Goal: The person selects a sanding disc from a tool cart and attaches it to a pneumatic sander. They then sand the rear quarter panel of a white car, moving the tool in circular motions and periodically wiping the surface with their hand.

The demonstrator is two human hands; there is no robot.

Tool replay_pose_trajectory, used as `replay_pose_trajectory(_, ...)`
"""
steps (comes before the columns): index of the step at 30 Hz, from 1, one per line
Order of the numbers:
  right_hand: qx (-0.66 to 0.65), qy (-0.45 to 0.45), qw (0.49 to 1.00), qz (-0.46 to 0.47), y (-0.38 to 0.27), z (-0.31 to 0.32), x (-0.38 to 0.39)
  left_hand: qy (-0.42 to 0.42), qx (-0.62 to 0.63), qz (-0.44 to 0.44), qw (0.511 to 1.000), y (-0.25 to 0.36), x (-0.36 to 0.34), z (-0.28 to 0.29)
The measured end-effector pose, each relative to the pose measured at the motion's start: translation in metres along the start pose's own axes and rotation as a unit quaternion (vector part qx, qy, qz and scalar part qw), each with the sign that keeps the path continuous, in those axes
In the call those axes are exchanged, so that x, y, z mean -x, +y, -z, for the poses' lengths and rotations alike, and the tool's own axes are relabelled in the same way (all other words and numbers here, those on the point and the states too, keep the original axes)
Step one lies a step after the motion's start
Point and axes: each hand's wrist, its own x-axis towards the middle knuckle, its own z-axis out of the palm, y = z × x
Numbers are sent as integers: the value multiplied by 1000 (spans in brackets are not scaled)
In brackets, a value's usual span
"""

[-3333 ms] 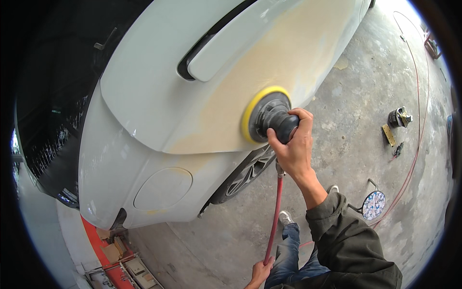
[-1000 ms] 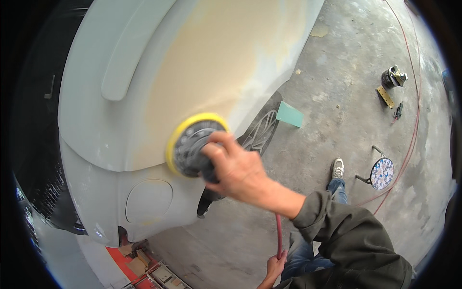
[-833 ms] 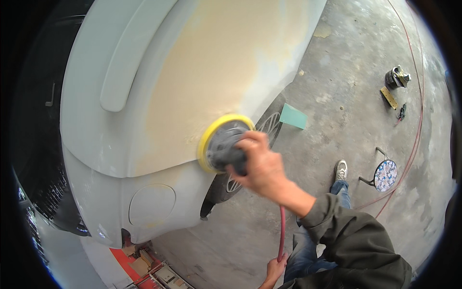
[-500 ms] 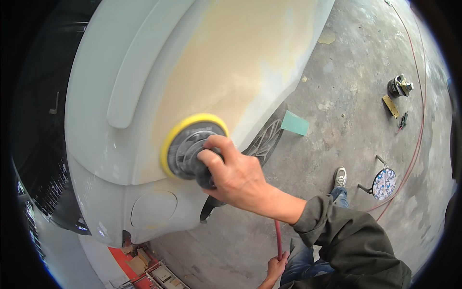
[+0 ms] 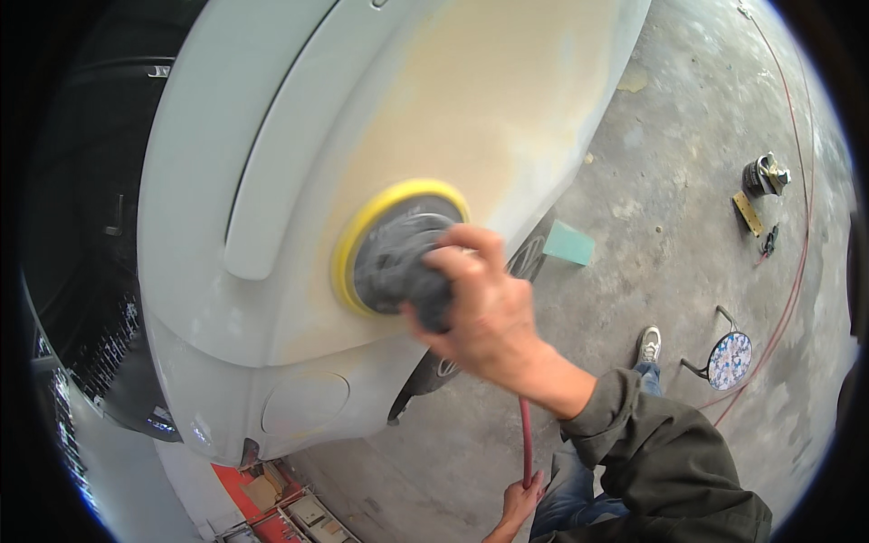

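Observation:
My right hand grips a round, dark sander with a yellow-rimmed pad. The pad lies against the pale car body panel, at the lower end of a large beige patch. Motion blurs the sander's body and my fingers. Lower down, beside my leg, my left hand is closed around a red hose. The hose rises behind my right forearm, where its upper end is hidden.
A wheel shows under the panel, with a green sheet beside it. On the concrete floor stand a round-seated stool, an open can and a yellow block. A red hose line runs along the right.
The sander and my right hand have moved up and right over the panel. The whole view has shifted slightly. My left hand still holds the hose.

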Motion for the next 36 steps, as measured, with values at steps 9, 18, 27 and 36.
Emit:
replay_pose_trajectory(9, -30, 27, 999, -9, -1, 7, -30, 6, -6, -32, 999, 6, -3, 4)
replay_pose_trajectory(18, -22, 14, 999, -45, 41, 20, -14, 21, -48, -25, 998, -18, 0, 0)
replay_pose_trajectory(27, -32, -42, 995, -84, 23, -4, 64, -37, -42, 105, 993, -106, 6, 13)
replay_pose_trajectory(36, -78, 54, 974, -204, 78, 18, 41, 1, -67, 45, 997, -60, 16, 27)
